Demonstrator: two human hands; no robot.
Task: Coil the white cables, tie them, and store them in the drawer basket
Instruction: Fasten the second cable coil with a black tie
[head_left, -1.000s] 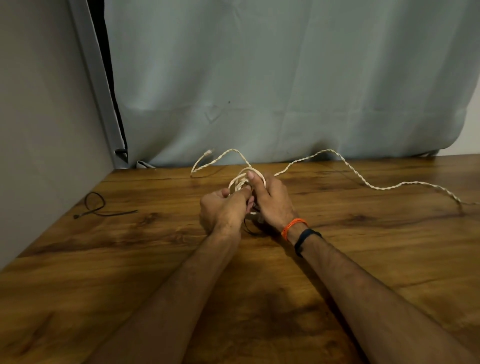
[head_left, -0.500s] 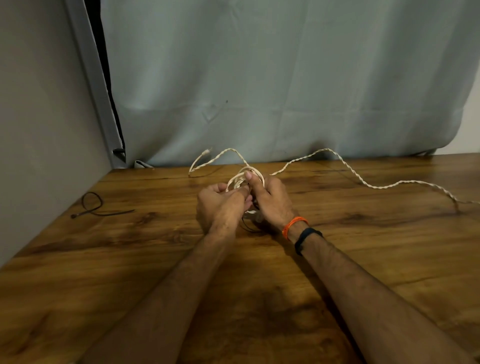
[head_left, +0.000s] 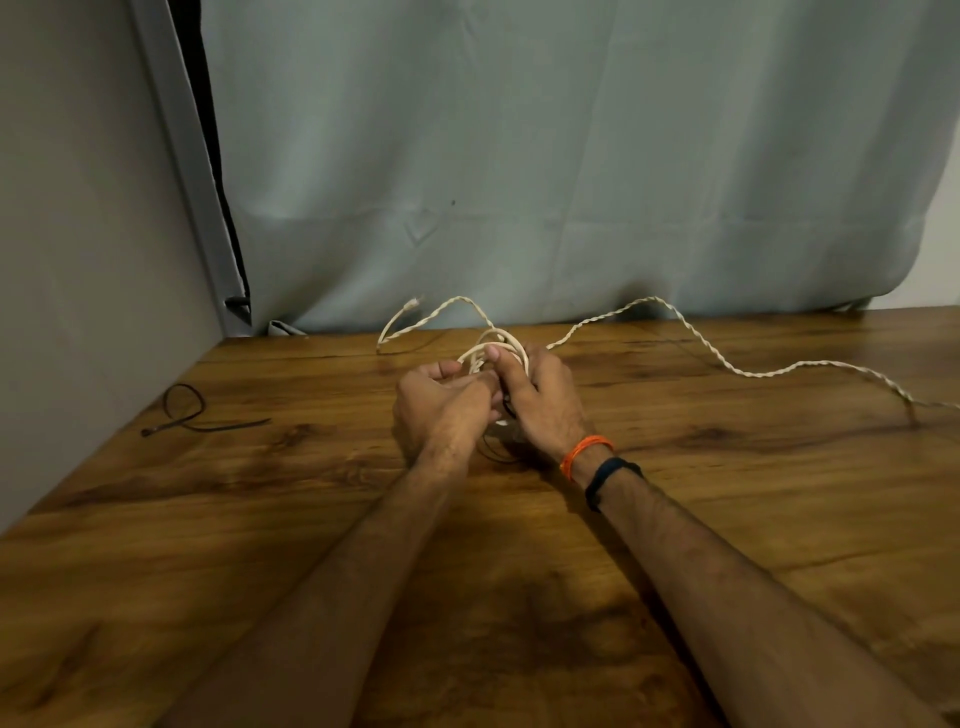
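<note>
Table (head_left: 727, 493): wood-grain, slight sheen. Curtain (head_left: 571, 156): matt cloth (creased). White cable (head_left: 701, 345): twisted, braided-looking strand.

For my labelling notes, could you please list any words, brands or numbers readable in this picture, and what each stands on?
None: no readable text shows anywhere.
The white cable, the black cable tie, the grey curtain, the wooden table and the dark wristband on the right hand all appear unmarked.
</note>
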